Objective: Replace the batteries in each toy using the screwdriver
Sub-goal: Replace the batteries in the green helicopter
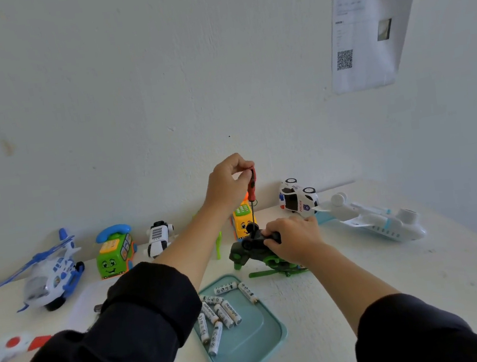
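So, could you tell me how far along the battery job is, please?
Nothing shows as finished. In hand: the left hand drives the screwdriver into the green helicopter, steadied by the right hand. Left: the batteries lie in the tray.

The back of the table (366, 300) was crowded: a blue helicopter (51, 273), green phone toy (115, 251), white robot (160, 238), yellow phone toy (242, 222), police car (298, 197) and white plane (377, 219) lined the wall. Both forearms reached across the middle, over a tray (252, 350) of batteries (220, 312). Bare tabletop lay open at the near right, and between the tray and the right arm.
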Demonstrator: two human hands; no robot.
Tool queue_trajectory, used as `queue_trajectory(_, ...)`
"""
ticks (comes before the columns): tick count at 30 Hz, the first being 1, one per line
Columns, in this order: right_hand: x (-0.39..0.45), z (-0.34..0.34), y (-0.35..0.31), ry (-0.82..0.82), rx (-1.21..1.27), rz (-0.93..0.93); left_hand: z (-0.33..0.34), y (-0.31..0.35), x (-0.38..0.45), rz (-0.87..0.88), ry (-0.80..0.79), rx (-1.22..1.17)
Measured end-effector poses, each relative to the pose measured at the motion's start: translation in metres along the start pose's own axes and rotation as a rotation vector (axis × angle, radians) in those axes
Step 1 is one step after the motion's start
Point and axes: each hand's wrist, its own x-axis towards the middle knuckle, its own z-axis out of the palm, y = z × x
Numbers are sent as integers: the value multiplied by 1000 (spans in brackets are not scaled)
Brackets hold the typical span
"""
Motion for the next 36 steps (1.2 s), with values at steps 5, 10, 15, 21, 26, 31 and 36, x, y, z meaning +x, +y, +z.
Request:
queue_trajectory(5, 0, 0, 1, -4, -10, -12, 7, -1, -3, 85, 128, 146)
queue_trajectory(10, -1, 1, 0, 4, -15, -13, 3, -4, -7, 108, 69, 169)
queue_trajectory(15, 0, 0, 2, -1, -11, -6, 5, 0, -10, 206, 170, 314)
queue_trajectory(21, -1, 1, 1, 0, -14, -5, 2, 3, -4, 129, 44, 270)
queue_trajectory(26, -1, 1, -1, 1, -9, -7, 10, 8, -8, 229, 145, 448)
queue_trajectory(31, -4, -1, -1, -4, -11, -12, 12, 12, -5, 166, 110, 320)
queue_trajectory(36, -5, 0, -1, -3, -12, -16, 8, 9, -9, 164, 163, 323)
